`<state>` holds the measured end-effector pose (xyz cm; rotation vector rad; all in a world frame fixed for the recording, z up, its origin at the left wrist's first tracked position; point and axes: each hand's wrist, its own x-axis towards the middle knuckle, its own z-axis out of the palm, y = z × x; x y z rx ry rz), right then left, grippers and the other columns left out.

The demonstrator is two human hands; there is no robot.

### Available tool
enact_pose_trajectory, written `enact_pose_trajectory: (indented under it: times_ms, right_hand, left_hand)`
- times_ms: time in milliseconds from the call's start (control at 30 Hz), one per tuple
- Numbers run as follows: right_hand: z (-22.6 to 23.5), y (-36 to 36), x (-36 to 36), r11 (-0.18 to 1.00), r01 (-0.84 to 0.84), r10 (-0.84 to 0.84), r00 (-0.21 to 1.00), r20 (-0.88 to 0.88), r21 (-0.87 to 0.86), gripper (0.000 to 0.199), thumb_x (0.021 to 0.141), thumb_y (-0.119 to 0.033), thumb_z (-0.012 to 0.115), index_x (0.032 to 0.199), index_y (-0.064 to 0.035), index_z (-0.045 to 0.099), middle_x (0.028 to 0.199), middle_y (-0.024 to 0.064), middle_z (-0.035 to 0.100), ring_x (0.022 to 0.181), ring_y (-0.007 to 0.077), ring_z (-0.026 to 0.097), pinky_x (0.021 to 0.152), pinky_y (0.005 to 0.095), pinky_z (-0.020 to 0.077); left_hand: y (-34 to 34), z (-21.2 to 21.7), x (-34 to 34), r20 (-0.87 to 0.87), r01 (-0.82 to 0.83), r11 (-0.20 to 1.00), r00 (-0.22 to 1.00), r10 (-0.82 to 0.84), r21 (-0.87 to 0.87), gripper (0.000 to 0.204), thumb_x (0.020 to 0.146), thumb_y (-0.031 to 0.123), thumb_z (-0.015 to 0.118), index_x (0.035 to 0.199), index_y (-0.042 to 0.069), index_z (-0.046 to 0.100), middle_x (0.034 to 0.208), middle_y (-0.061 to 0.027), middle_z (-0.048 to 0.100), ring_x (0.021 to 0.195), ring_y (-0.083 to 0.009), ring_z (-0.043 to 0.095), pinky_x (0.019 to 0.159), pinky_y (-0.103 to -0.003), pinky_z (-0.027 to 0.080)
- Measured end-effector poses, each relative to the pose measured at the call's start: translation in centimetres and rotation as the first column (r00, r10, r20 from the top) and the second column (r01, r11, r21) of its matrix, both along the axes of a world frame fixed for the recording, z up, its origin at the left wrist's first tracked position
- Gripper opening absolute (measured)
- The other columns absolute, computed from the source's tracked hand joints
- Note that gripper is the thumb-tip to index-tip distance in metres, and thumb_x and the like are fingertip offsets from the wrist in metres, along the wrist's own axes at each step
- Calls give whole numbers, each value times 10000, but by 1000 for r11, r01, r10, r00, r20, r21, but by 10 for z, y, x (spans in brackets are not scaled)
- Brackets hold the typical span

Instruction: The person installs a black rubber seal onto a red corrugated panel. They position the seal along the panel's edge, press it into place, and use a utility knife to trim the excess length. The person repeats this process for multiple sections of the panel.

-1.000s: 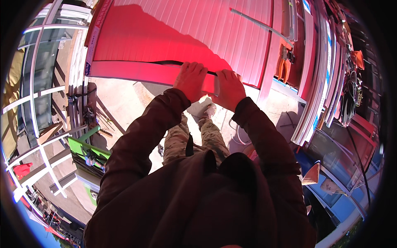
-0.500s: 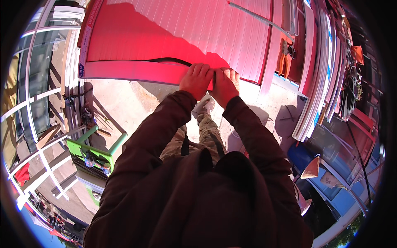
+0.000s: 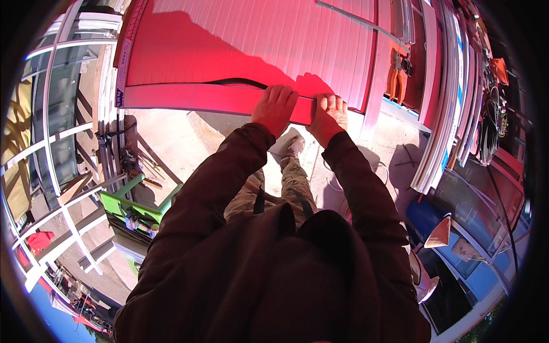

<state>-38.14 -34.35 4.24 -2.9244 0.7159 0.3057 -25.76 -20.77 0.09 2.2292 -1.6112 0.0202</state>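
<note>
Left hand (image 3: 275, 108) and right hand (image 3: 330, 117) gripping front rail (image 3: 177, 97) at ribbed panel's (image 3: 229, 43) near edge; black strip (image 3: 240, 81) bows up left of left hand; whether pinched, can't tell; even pressure, worked outward, should avoid kinks.

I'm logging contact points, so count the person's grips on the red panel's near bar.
2: the left grip on the near bar, beside the dark strip; the right grip to its right on the same bar. Their undersides are hidden; no others show.
</note>
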Motion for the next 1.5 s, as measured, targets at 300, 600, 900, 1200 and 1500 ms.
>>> enact_pose_trajectory:
  times_ms: [300, 600, 900, 1200, 1500]
  right_hand:
    - [27, 35, 61, 932, -138, 60, 971, 232, 337, 463, 828, -307, 719, 1193, -47, 601, 1168, 152, 602, 1157, 364, 539, 984, 470, 428]
    - [2, 35, 151, 824, -198, 116, 976, 184, 532, 186, 861, -118, 621, 998, -23, 705, 959, 167, 667, 959, 363, 641, 864, 438, 510]
    - [-2, 27, 143, 859, -314, 257, 947, 191, 404, 148, 828, -67, 602, 944, -63, 693, 903, 156, 642, 900, 365, 638, 809, 454, 516]
    - [21, 72, 106, 895, -330, 300, 943, 142, 300, 754, 661, -310, 844, 1247, 2, 485, 1210, 159, 516, 1188, 331, 477, 968, 449, 405]
    - [-11, 82, 99, 946, -249, 190, 945, 268, 206, 797, 521, -209, 913, 1202, -43, 535, 1198, 107, 533, 1140, 313, 510, 968, 438, 391]
  left_hand:
    - [66, 8, 132, -514, -195, 981, 840, 172, 9, 198, 811, 222, 700, 982, 134, 745, 985, -72, 658, 1035, -308, 588, 913, -470, 465]
    - [59, 9, 143, -433, -73, 986, 892, 132, 150, 61, 849, 173, 695, 899, 144, 714, 915, -62, 660, 941, -308, 632, 799, -425, 526]
    - [60, 6, 143, -423, -45, 993, 902, 89, 113, 72, 836, 140, 689, 902, 150, 716, 919, -44, 667, 916, -287, 643, 784, -416, 537]
    - [91, 32, 124, -333, 149, 984, 937, -109, 96, 529, 725, 198, 788, 1202, 70, 599, 1220, -97, 564, 1194, -307, 508, 1034, -438, 414]
    - [84, 4, 88, -7, -38, 999, 999, 38, 38, 466, 803, 116, 598, 1261, 61, 530, 1217, -102, 525, 1192, -291, 487, 1089, -437, 371]
